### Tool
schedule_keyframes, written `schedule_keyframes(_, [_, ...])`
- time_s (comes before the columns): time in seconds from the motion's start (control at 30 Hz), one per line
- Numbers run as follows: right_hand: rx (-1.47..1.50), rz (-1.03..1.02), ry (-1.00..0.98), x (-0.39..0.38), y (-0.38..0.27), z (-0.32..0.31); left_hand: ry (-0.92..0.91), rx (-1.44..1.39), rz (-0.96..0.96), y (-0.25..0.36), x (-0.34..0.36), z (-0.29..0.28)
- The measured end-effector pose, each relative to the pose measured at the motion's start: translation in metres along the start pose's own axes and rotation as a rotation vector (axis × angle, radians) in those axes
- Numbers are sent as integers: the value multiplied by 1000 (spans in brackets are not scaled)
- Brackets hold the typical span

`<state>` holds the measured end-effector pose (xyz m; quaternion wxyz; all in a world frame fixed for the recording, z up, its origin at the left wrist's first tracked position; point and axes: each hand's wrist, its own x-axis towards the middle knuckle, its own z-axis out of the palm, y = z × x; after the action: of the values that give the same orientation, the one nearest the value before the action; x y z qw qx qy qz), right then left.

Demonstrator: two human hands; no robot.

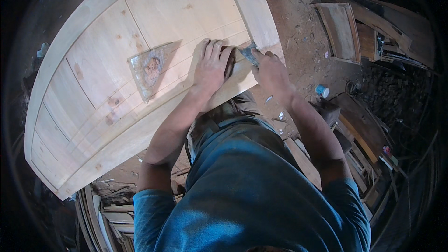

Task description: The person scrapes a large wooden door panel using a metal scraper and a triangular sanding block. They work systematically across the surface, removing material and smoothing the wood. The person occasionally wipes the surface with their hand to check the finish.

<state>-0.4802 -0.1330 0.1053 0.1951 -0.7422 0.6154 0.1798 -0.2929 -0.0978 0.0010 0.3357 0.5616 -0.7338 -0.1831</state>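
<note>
A pale wooden panel (70, 84) with a curved frame and grooved boards spans the upper left. A roughly triangular clear-looking sheet (141, 72) with a pinkish-brown lump (151, 66) lies on it. My left hand (211, 67) is at the panel's inner lower rail, its fingers bent together over a dark piece that I cannot make out. Just to its right, my right hand (269, 72) grips a flat, grey-blue smeared tool (248, 52), like a scraper, whose blade is against the panel near the corner joint. My left fingertips and the blade are close.
My blue-shirted body is below the panel's near edge. On the littered dirt floor (301, 51) lie stacked wooden frames (338, 30) at the upper right, a small blue-and-white tub (322, 90), dark boards (361, 121) at the right and a bundle of offcuts (116, 217) at the lower left.
</note>
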Motion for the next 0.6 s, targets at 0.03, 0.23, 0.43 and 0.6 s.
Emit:
schedule_keyframes(0.03, [3,5,-19,1,-1,0,2,4,1,0,0,0])
schedule_keyframes(0.23, [-58,-6,43,-1,-3,5,11,-44,-14,-1,-1,3])
schedule_keyframes(0.43, [-83,-8,62,4,-5,7,33,-58,-17,-6,4,6])
schedule_keyframes(0.6, [-120,-14,8,11,-13,-8,16,-23,1,-9,3,8])
